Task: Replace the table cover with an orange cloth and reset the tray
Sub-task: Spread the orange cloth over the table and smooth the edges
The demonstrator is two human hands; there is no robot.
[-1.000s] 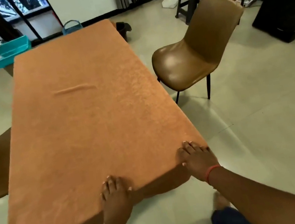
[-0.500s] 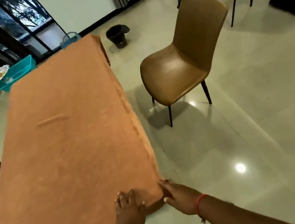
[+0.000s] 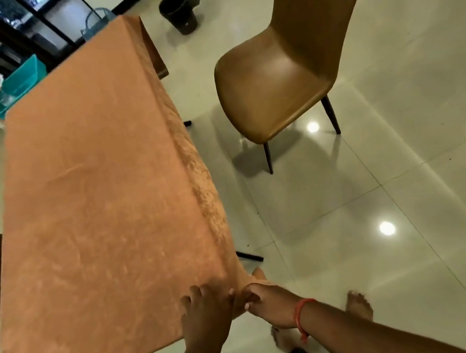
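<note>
Hands (image 3: 232,309) hide orange cloth's (image 3: 100,204) near corner; grip unclear.

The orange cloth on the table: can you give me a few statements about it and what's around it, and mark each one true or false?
1. The orange cloth covers the whole tabletop. True.
2. Both hands are at the far end of the table. False: the left hand and the right hand are at the near corner, closest to the camera.
3. A tray already sits in the middle of the cloth. False: nothing rests on the cloth; only a small crease shows.
4. A brown chair stands on the floor to the right of the table, apart from it. True.
5. The right wrist wears a red band. True.
</note>
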